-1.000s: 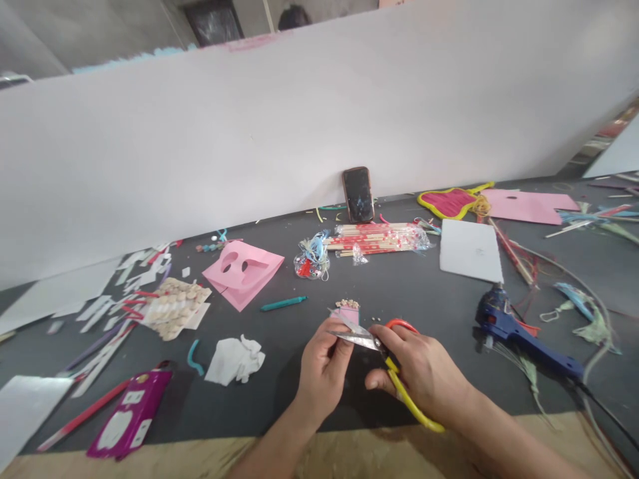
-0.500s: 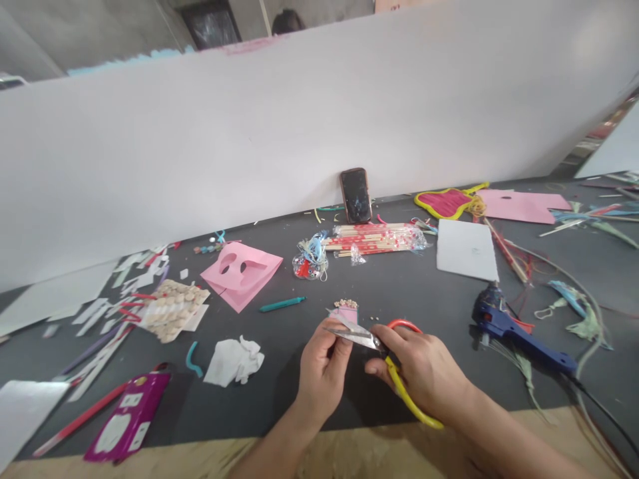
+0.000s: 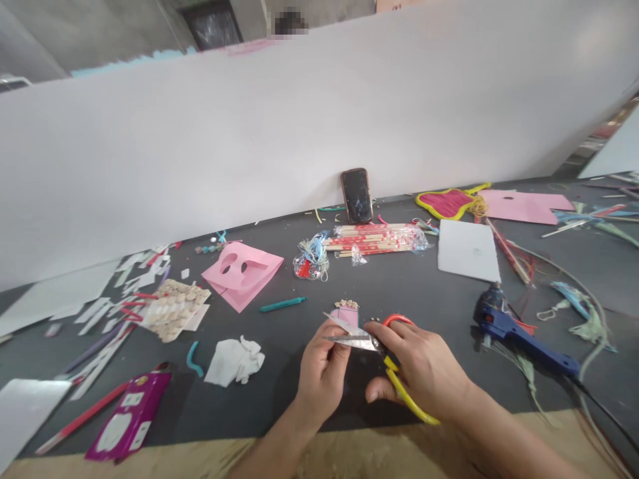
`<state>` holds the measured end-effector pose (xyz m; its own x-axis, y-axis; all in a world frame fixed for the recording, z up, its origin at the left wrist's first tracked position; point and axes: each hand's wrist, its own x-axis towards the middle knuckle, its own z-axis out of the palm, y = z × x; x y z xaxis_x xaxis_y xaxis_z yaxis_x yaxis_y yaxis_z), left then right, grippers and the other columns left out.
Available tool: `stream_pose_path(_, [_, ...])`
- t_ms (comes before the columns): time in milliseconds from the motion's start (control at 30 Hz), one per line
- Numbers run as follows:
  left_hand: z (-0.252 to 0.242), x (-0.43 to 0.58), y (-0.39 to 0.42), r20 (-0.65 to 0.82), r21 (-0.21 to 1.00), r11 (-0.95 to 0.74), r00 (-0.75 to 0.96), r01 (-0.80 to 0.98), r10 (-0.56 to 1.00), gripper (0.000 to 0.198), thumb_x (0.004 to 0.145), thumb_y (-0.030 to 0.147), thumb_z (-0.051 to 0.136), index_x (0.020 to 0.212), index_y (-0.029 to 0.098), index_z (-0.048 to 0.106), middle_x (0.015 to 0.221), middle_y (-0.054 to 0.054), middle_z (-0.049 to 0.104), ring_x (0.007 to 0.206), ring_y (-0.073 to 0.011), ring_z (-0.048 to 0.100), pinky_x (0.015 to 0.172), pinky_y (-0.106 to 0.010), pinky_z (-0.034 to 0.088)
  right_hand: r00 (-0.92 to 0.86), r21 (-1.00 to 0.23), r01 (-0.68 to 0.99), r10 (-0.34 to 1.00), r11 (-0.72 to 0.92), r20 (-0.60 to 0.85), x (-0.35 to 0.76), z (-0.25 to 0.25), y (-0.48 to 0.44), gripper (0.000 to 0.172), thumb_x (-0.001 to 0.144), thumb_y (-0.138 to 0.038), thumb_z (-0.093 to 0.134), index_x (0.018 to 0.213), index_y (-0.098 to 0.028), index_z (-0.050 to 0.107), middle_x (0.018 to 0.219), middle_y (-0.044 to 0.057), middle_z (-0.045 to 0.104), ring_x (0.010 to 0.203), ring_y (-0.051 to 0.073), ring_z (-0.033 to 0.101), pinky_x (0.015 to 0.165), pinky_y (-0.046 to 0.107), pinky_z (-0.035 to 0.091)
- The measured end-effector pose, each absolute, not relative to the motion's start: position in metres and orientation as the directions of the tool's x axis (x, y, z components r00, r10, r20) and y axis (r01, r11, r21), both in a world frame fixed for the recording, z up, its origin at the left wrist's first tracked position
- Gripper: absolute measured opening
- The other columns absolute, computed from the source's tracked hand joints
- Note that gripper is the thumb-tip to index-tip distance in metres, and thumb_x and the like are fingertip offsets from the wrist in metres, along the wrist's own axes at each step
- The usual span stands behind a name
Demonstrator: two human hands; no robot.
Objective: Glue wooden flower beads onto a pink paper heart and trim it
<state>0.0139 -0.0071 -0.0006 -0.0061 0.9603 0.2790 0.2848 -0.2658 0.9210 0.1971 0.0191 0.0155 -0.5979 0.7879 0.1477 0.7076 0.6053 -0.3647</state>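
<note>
Right hand [image 3: 419,369] holding yellow-handled scissors [image 3: 407,392], left hand [image 3: 322,376] pinching their steel blades [image 3: 352,341], pink paper [image 3: 345,315] just beyond, dark tabletop [image 3: 239,416]

The room reads bright and evenly lit, the light strongest toward the upper right of the white partition [image 3: 499,86], with only soft, low-contrast shadow under the person's right hand [image 3: 419,369] on the dark tabletop [image 3: 210,419]. A pale glare streaks the phone screen [image 3: 357,198]. Wide-angle distortion bows and tilts the long edges toward the frame corners, detail softens at the periphery, and a pixelated patch [image 3: 288,22] blurs the top edge.
</note>
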Motion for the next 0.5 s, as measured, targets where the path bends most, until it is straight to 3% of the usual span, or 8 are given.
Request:
stream_pose_path(333, [-0.0019, 0.0149, -0.0068, 0.308, 0.902, -0.297, 0.015, 0.314, 0.951, 0.025, 0.093, 0.023, 0.043, 0.071, 0.018, 0.054, 0.073, -0.001, 0.054, 0.069, -0.0134, 0.051, 0.065, -0.023, 0.04, -0.595, -0.394, 0.706, 0.795, 0.589, 0.122, 0.1976, 0.0219, 0.0199, 0.087, 0.065, -0.083, 0.048, 0.12, -0.017, 0.056, 0.095, 0.014, 0.067, 0.086, 0.029, 0.065, 0.07, 0.035, 0.049])
stream_pose_path(500, [-0.0046, 0.0138, -0.007, 0.239, 0.936, -0.238, 0.029, 0.259, 0.971, 0.028, 0.094, 0.025, 0.041, 0.07, 0.018, 0.053, 0.072, -0.001, 0.055, 0.071, -0.0146, 0.054, 0.068, -0.025, 0.042, -0.609, -0.428, 0.694, 0.789, 0.58, 0.081, 0.1969, 0.0185, 0.0198, 0.084, 0.069, -0.081, 0.046, 0.121, -0.016, 0.054, 0.095, 0.013, 0.066, 0.086, 0.029, 0.065, 0.071, 0.036, 0.05])
